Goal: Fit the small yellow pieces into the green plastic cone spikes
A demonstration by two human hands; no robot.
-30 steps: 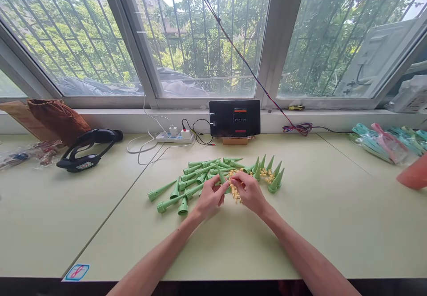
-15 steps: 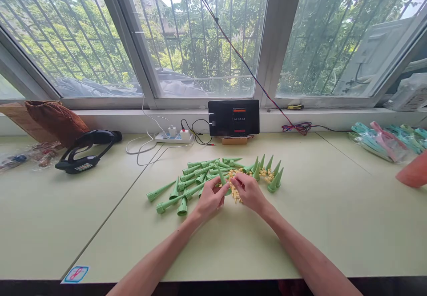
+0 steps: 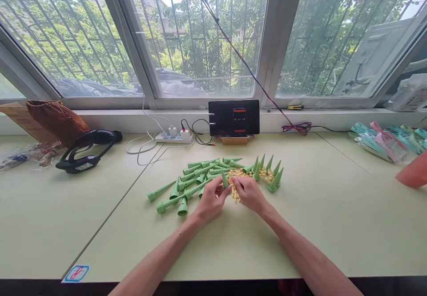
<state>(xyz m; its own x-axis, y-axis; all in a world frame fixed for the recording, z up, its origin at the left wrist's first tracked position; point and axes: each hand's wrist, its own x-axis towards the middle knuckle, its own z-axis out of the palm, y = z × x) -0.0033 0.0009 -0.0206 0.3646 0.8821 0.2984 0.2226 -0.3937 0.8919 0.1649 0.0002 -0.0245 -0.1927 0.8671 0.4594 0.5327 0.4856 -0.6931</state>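
A heap of green plastic cone spikes (image 3: pixel 191 178) lies on the pale green table (image 3: pixel 300 225), mixed with small yellow pieces (image 3: pixel 235 193). Several cones stand upright at the heap's right side (image 3: pixel 273 178). My left hand (image 3: pixel 210 200) is closed around one green cone (image 3: pixel 225 180), its tip pointing up. My right hand (image 3: pixel 248 194) meets it from the right, fingers pinched at the cone's base; what it pinches is too small to make out.
A black screen on a wooden stand (image 3: pixel 234 118) sits at the sill, with a power strip and cables (image 3: pixel 173 136) to its left. Black headset (image 3: pixel 86 149) and brown bag (image 3: pixel 55 118) lie far left. Teal and pink clips (image 3: pixel 383 142) lie far right.
The hands have stayed together over the heap; the green cone in my left hand has tilted slightly more upright. The view shifted very slightly.
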